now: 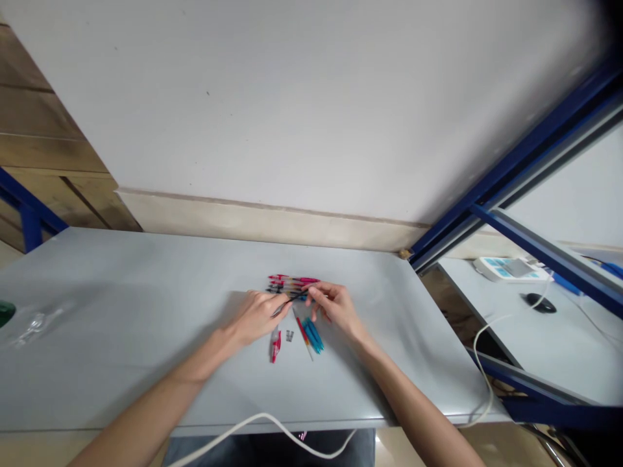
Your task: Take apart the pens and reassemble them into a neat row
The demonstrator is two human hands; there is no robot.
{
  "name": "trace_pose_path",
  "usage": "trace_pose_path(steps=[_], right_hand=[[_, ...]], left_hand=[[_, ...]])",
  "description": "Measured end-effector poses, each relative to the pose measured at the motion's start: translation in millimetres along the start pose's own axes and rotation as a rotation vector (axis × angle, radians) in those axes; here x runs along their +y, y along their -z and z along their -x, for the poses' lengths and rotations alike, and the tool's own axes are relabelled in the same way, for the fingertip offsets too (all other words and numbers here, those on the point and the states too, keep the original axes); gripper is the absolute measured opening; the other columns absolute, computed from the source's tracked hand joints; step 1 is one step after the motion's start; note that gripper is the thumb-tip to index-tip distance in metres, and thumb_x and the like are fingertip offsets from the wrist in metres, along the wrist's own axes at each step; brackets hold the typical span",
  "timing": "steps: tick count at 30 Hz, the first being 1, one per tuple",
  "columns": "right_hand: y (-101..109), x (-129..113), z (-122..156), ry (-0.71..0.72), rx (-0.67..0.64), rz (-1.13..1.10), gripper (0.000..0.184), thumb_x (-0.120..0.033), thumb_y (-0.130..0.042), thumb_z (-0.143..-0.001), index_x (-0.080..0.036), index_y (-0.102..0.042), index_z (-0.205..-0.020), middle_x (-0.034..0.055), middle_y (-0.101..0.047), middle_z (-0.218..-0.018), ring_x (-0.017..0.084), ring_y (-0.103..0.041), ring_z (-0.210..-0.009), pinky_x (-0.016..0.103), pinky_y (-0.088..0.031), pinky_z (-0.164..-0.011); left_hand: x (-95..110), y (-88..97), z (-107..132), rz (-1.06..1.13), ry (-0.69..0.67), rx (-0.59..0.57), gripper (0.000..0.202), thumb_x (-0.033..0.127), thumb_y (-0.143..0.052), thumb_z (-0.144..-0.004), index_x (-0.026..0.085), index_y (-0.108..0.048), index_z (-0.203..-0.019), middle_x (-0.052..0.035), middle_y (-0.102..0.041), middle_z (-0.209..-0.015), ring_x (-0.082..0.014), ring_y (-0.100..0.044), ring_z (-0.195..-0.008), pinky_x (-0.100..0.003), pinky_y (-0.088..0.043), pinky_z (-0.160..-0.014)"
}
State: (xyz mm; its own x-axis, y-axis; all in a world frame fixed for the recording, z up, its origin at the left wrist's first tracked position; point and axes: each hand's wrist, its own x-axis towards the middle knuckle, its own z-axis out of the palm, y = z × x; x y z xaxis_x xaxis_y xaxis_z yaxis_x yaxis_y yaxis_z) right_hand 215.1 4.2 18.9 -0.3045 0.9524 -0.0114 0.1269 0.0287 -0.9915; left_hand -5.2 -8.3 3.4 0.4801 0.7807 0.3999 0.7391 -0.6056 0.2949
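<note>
My left hand (257, 316) and my right hand (333, 303) meet over the middle of a grey table (146, 311). Both are closed on one thin dark pen part (292, 299), held slanted between them. Just behind the hands lies a small row of red and dark pens (291, 281). In front of them lie a few blue pen barrels (314, 335), a red and white refill (302, 329), a red pen piece (276, 345) and small metal springs (289, 335).
A white cable (272, 421) loops along the table's near edge. Clear plastic wrap (36, 321) and a green object (6, 311) sit at far left. A blue steel frame (511, 175) separates a second table at right, bearing a white device (509, 268) and a dark mouse (540, 302).
</note>
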Motion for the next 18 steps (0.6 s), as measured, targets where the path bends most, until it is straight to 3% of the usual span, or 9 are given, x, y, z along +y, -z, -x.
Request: trace_pose_path(steps=[2,6,10,13,18], right_hand=[[-1,1,-2,-0.033,0.026,-0.157,0.043,-0.058,-0.067,-0.087,-0.016,-0.071,-0.095,0.0061,-0.069,-0.081,0.016,-0.063,-0.054,0.023,-0.033,-0.039],[8,-2,-3,-0.004,0.150,-0.236,0.040,-0.056,-0.070,-0.086,-0.016,-0.072,-0.089,0.0065,-0.069,-0.079,0.017,-0.063,-0.065,0.022,-0.039,-0.045],[21,-3,-6,0.077,0.358,-0.201,0.039,-0.057,-0.066,-0.089,-0.019,-0.065,-0.080,-0.0015,-0.054,-0.063,0.012,-0.046,-0.053,0.023,-0.029,-0.044],[16,0,-5,0.093,0.242,0.035,0.044,-0.056,-0.056,-0.096,-0.019,-0.058,-0.072,-0.0039,-0.043,-0.058,0.011,-0.037,-0.052,0.025,-0.026,-0.048],[-13,5,3,0.287,0.011,0.519,0.043,-0.042,-0.045,-0.104,-0.020,-0.044,-0.067,-0.0018,-0.044,-0.065,0.015,-0.041,-0.064,0.028,-0.034,-0.064]], left_hand=[[2,-2.0,0,0.010,-0.007,-0.010,0.027,0.028,-0.049,-0.101,0.021,-0.070,-0.086,-0.0006,-0.072,-0.068,-0.0143,-0.066,-0.059,-0.024,-0.038,-0.056],[5,-1.9,0,0.005,0.043,-0.028,0.023,0.030,-0.049,-0.102,0.024,-0.072,-0.104,-0.0012,-0.076,-0.079,-0.0157,-0.070,-0.067,-0.024,-0.042,-0.062],[5,7.4,-4,-0.048,0.327,-0.056,0.025,0.034,-0.046,-0.103,0.024,-0.067,-0.111,-0.0008,-0.073,-0.073,-0.0176,-0.068,-0.065,-0.025,-0.040,-0.062],[3,13.2,-8,-0.035,0.483,-0.071,0.019,0.031,-0.048,-0.101,0.022,-0.065,-0.103,-0.0003,-0.070,-0.072,-0.0177,-0.066,-0.066,-0.025,-0.037,-0.061],[0,12.5,-8,0.002,0.489,-0.151,0.008,0.025,-0.055,-0.094,0.022,-0.062,-0.092,-0.0010,-0.069,-0.075,-0.0188,-0.065,-0.072,-0.025,-0.035,-0.062]])
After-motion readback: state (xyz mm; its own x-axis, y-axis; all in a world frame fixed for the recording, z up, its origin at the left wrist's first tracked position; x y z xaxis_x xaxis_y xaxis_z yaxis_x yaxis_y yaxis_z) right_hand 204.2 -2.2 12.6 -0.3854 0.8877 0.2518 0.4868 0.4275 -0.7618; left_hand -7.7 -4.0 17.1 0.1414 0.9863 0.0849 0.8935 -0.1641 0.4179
